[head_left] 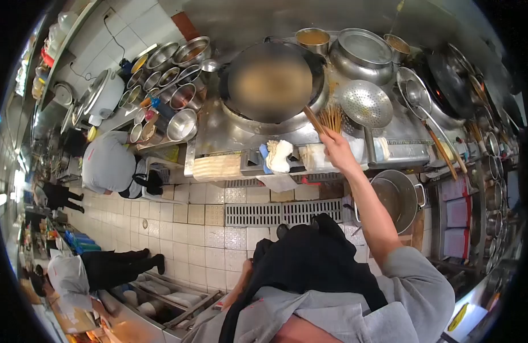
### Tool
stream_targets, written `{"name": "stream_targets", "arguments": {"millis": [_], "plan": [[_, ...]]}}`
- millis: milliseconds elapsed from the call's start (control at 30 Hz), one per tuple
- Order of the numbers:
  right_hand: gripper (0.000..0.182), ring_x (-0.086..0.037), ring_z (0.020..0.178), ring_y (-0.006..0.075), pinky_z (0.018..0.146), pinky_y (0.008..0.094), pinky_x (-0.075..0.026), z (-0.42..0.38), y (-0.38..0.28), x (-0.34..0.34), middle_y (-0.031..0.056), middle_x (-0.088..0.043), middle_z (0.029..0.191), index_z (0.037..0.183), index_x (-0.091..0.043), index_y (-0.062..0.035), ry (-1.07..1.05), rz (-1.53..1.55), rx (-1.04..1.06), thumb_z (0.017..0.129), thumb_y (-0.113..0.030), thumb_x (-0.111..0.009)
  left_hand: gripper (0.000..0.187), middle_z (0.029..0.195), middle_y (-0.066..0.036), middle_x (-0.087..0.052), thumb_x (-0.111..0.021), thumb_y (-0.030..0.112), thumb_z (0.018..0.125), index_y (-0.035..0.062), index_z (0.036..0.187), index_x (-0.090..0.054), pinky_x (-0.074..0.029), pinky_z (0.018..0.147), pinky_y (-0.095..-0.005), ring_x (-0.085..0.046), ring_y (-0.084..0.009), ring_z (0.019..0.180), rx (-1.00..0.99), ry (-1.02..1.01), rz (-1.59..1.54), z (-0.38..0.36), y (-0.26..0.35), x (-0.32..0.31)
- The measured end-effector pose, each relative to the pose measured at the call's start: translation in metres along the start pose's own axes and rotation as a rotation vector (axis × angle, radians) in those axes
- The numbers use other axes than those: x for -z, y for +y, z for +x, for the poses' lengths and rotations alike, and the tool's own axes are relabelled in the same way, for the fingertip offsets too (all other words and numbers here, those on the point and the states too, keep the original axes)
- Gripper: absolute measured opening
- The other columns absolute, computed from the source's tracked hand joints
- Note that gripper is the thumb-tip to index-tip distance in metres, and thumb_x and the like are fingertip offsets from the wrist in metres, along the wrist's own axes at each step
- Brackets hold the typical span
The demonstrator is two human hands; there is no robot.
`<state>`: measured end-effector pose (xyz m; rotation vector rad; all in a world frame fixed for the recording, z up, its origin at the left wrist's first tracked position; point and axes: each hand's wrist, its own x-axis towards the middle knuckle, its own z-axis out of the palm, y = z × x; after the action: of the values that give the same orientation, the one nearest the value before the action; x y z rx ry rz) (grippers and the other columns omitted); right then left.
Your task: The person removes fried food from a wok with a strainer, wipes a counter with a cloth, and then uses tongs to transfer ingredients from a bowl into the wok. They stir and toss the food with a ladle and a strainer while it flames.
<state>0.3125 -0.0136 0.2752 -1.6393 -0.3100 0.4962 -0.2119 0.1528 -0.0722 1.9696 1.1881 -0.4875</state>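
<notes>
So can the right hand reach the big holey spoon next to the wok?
Probably yes. The right hand is shut on a bamboo brush, and the skimmer lies just beside it with nothing between, though it would need to drop the brush.

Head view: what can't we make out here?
- Wok contents: blurred out.
- Left hand: mostly hidden by the dark apron; its grip can't be judged.
- Right hand holds the bamboo brush; brush tip lost at the wok rim.
- Condiment bowls: contents too small.

Dark matt wok point(270, 80); shiny steel colander point(366, 103).
</notes>
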Motion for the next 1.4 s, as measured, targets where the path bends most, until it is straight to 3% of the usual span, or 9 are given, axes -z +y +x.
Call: {"name": "stream_targets", "arguments": {"millis": [100, 200, 333, 500, 767, 933, 1100, 1300, 1400], "plan": [[0.038, -0.052, 0.066, 0.0115, 0.062, 0.0273, -0.043, 0.037, 0.022, -0.013, 0.0053, -0.061, 0.080, 0.120, -0.053, -0.0013, 0.024, -0.075, 0.146, 0.088, -0.020, -0.055, 0.031, 0.082, -0.022, -0.065, -0.060, 0.013, 0.070, 0.0006, 0.098, -0.063, -0.050, 0.070, -0.0381, -0.064, -0.0321, 0.078, -0.224, 0.056, 0.051, 0.003, 0.033, 0.026], [0.037, -0.058, 0.081, 0.0166, 0.073, 0.0305, -0.045, 0.014, 0.020, -0.015, 0.0105, -0.065, 0.091, 0.119, -0.054, -0.0018, 0.053, -0.109, 0.233, 0.088, -0.021, -0.054, 0.035, 0.076, -0.021, -0.065, -0.062, 0.012, 0.068, -0.0004, 0.101, -0.061, -0.051, 0.066, -0.0355, -0.065, -0.0287, 0.071, 0.040, 0.075, -0.206, -0.006, 0.097, 0.060], [0.037, -0.062, 0.083, 0.0242, 0.074, 0.0319, -0.046, 0.031, 0.026, -0.023, 0.0174, -0.065, 0.090, 0.119, -0.053, -0.0021, 0.051, -0.224, 0.203, 0.087, -0.022, -0.053, 0.035, 0.078, -0.021, -0.065, -0.063, 0.016, 0.071, -0.0007, 0.101, -0.061, -0.051, 0.067, -0.0336, -0.066, -0.0267, 0.074, -0.029, 0.121, -0.171, -0.006, 0.110, 0.066], [0.038, -0.062, 0.077, 0.0285, 0.071, 0.0342, -0.046, 0.053, -0.004, -0.046, 0.0187, -0.064, 0.087, 0.120, -0.053, -0.0065, 0.153, -0.285, 0.344, 0.087, -0.025, -0.053, 0.028, 0.086, -0.020, -0.065, -0.064, 0.022, 0.072, 0.0044, 0.093, -0.065, -0.050, 0.073, -0.0366, -0.063, -0.0323, 0.083, -0.116, 0.102, -0.001, 0.006, 0.044, 0.035], [0.037, -0.055, 0.080, 0.0163, 0.076, 0.0282, -0.043, 0.059, -0.004, -0.069, 0.0100, -0.064, 0.091, 0.120, -0.054, -0.0041, -0.053, -0.015, 0.091, 0.088, -0.023, -0.052, 0.032, 0.087, -0.018, -0.066, -0.066, 0.024, 0.070, 0.0056, 0.096, -0.066, -0.050, 0.074, -0.0369, -0.063, -0.0314, 0.084, -0.052, 0.021, 0.039, -0.015, 0.009, 0.028], [0.037, -0.044, 0.054, 0.0084, 0.052, 0.0266, -0.038, 0.033, 0.006, -0.054, 0.0012, -0.053, 0.071, 0.121, -0.054, -0.0056, -0.047, 0.012, 0.004, 0.089, -0.023, -0.052, 0.033, 0.087, -0.018, -0.066, -0.065, 0.022, 0.071, 0.0038, 0.098, -0.065, -0.050, 0.073, -0.0365, -0.064, -0.0304, 0.083, -0.003, 0.052, -0.073, -0.011, 0.025, 0.029], [0.037, -0.041, 0.054, 0.0065, 0.050, 0.0235, -0.036, 0.015, 0.010, -0.027, -0.0022, -0.050, 0.069, 0.124, -0.052, -0.0063, 0.019, 0.087, 0.042, 0.089, -0.020, -0.052, 0.032, 0.086, -0.019, -0.066, -0.064, 0.019, 0.070, 0.0022, 0.097, -0.065, -0.050, 0.072, -0.0364, -0.064, -0.0313, 0.080, 0.076, 0.041, -0.246, -0.023, 0.058, 0.039], [0.035, -0.035, 0.049, 0.0040, 0.043, 0.0212, -0.028, -0.005, -0.017, -0.003, -0.0056, -0.040, 0.060, 0.122, -0.054, -0.0077, 0.018, 0.170, -0.069, 0.090, -0.022, -0.051, 0.028, 0.087, -0.020, -0.065, -0.065, 0.018, 0.069, 0.0027, 0.092, -0.067, -0.049, 0.073, -0.0373, -0.063, -0.0324, 0.083, -0.206, 0.083, 0.009, 0.006, 0.008, 0.018], [0.036, -0.035, 0.047, 0.0030, 0.040, 0.0201, -0.026, 0.003, 0.000, -0.007, -0.0061, -0.038, 0.058, 0.122, -0.053, -0.0069, 0.032, 0.173, -0.058, 0.091, -0.022, -0.050, 0.027, 0.088, -0.019, -0.065, -0.065, 0.020, 0.069, 0.0037, 0.091, -0.067, -0.049, 0.073, -0.0379, -0.063, -0.0324, 0.084, -0.087, 0.028, -0.055, -0.013, 0.037, 0.036]]}}
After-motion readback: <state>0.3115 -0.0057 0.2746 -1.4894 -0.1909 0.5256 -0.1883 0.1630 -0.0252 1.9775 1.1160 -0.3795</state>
